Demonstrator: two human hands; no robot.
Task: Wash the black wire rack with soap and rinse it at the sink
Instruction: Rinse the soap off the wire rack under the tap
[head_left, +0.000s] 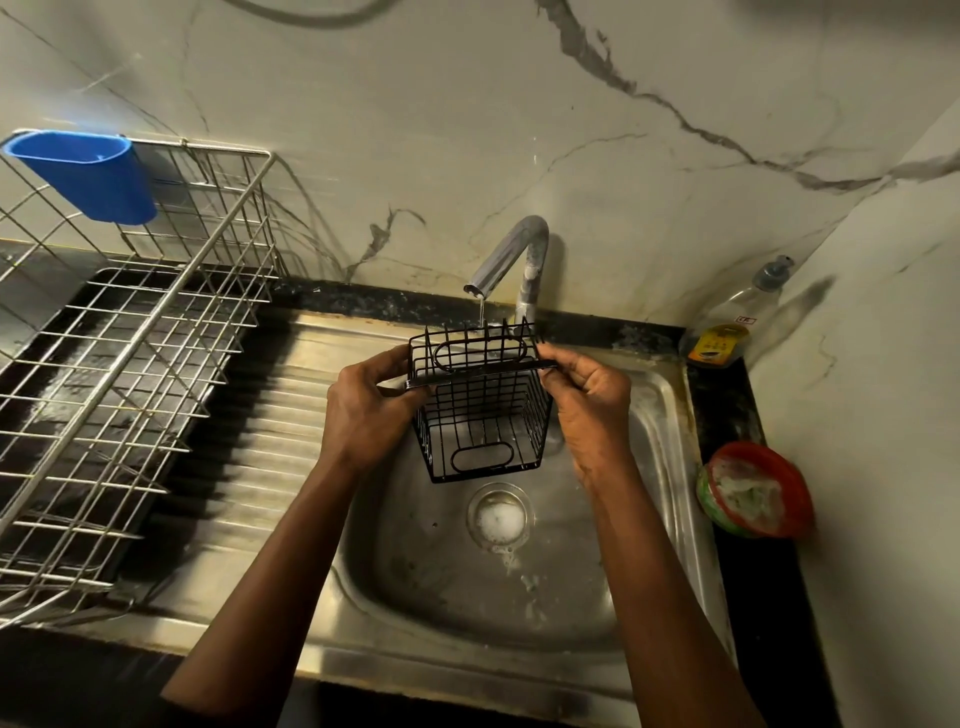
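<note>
Both hands (483, 400) gripping rack (480, 415), under tap (511, 260)

Bench (727, 415): black stone top, running left to right along the marble wall.
- Steel sink (670, 467), set into the bench; ribbed draining board (291, 415) on its left, foam at the drain (500, 514).
- Silver wire dish rack (130, 364), far left, over a dark tray.
- Tap (519, 254), far edge.
- Clear pump bottle (727, 325), yellow label, far right corner.
- Red tub (753, 491), right, beside the sink.
</note>
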